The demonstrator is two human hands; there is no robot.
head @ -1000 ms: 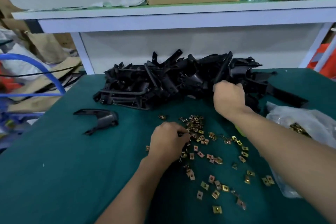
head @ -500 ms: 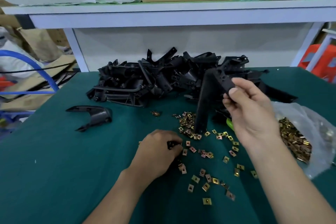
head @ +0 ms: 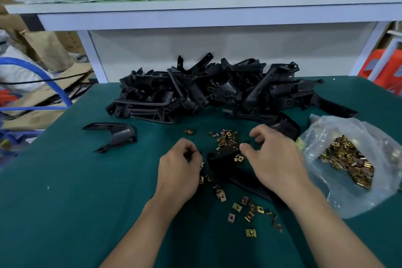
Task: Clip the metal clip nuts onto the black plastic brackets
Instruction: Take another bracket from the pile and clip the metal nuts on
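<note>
A black bracket [head: 224,159] lies mid-surface among scattered clip nuts [head: 227,137]. The right hand [head: 278,165] arches over it, fingers loosely curled, grip unclear. The left hand [head: 180,169] curls tight just beside it, contents hidden.

We log 1 view: head cam, wide-angle, facing fwd + down across green table [head: 65,202]. Close range: left hand [head: 180,169] + right hand [head: 276,159] mid-frame, forearms in from bottom edge. White shelf [head: 195,10] across top of frame, at table's far side.
</note>
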